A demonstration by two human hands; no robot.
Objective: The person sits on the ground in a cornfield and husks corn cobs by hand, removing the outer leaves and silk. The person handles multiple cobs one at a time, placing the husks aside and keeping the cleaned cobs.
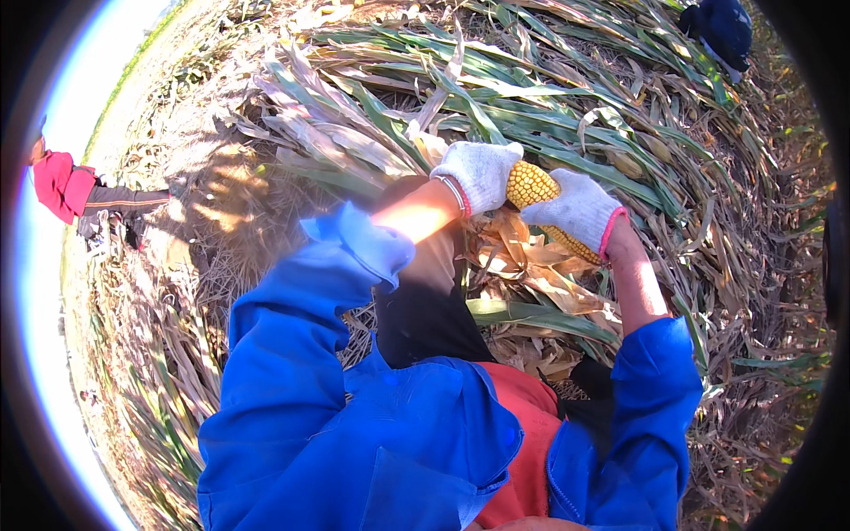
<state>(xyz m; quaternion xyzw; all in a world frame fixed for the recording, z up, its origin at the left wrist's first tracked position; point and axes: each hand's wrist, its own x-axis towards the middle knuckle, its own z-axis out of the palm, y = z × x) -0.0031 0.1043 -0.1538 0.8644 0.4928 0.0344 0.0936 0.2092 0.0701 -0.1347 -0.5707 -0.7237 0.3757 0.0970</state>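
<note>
A yellow ear of corn [529,184], its kernels bare, slants between my two hands above the cut stalks. My left hand [479,174], in a white knit glove, closes at the ear's upper end; its fingertips are partly hidden. Around the ear's middle wraps my right hand [579,206], in a matching glove with a pink cuff. The lower end of the ear shows beneath that palm. Dry corn husks [531,259] lie loose below the hands, close to my leg [428,299].
Green and dry corn stalks [531,113] are heaped ahead of me. A person in a red jacket [60,182] is at the far left, and another in dark clothing [720,33] at the upper right. Another husked-over ear [624,162] appears to lie among the stalks.
</note>
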